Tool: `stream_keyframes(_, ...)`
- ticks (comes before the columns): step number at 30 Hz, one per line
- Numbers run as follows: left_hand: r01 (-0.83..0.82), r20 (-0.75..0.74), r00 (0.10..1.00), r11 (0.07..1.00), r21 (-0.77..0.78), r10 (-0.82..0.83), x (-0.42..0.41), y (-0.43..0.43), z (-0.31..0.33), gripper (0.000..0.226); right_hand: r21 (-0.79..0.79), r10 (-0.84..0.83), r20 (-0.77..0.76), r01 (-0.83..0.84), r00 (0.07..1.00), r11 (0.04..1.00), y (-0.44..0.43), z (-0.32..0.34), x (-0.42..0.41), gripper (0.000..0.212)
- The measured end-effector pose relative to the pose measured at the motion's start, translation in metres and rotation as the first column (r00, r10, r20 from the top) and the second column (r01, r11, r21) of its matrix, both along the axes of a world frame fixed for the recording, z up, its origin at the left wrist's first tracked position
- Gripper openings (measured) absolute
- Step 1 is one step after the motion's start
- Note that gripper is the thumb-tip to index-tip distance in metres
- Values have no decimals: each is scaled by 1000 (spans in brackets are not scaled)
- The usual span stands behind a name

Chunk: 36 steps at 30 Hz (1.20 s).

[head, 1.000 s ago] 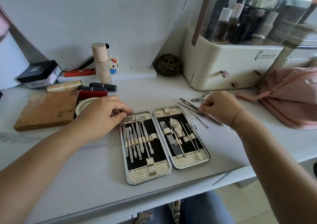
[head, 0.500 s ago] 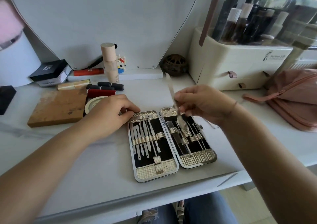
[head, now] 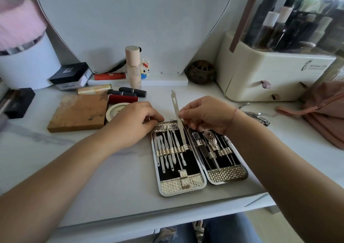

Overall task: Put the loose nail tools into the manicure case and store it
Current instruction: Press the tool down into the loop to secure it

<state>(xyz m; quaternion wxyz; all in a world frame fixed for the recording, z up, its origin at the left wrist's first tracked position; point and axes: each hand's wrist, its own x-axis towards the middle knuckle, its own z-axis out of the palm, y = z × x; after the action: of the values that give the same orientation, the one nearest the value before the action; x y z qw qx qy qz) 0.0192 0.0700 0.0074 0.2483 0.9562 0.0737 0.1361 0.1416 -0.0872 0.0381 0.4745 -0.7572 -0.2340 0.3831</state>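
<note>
The manicure case [head: 181, 187] lies open on the white table, both halves showing several steel tools under gold straps. My right hand [head: 206, 113] pinches a long flat steel nail tool [head: 176, 109]; its lower end is in the rightmost strap loop of the left half, its notched tip points up and away. My left hand [head: 133, 121] rests on the top left edge of the case, fingers curled on its rim. More loose steel tools [head: 257, 116] lie on the table right of my right wrist.
A wooden block [head: 78, 112], lipsticks [head: 128, 94], a round tin [head: 116, 110] and a foundation bottle [head: 133, 66] sit left and behind. A cream cosmetics organiser [head: 270, 79] and a pink pouch [head: 325, 110] stand at the right. A mirror is at the back.
My right hand lifted the long tool from the table at the right, carried it over the case and set its lower end into the left half's strap. My left hand stayed on the case.
</note>
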Motion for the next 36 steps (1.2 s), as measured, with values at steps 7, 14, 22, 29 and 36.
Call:
stream_keyframes(7,-1,3,1000,1000,-3,1,0,0,-1,20,-166,159,76,-145,984,976,-4,0,-3,5)
stream_keyframes(14,-13,-8,1000,1000,14,13,-1,-1,1,21,-266,216,426,-107,878,958,-6,2,-8,13)
stream_keyframes(22,-14,-3,1000,1000,1,14,-1,-1,1,20,-132,68,646,24,760,991,28,-10,14,21)
stream_keyframes(29,-12,-2,1000,1000,12,12,0,0,1,20,-245,169,620,-16,766,969,44,-10,17,17)
stream_keyframes(36,-9,0,1000,1000,12,9,-1,-1,0,20,-214,210,602,-98,770,972,21,-7,10,10)
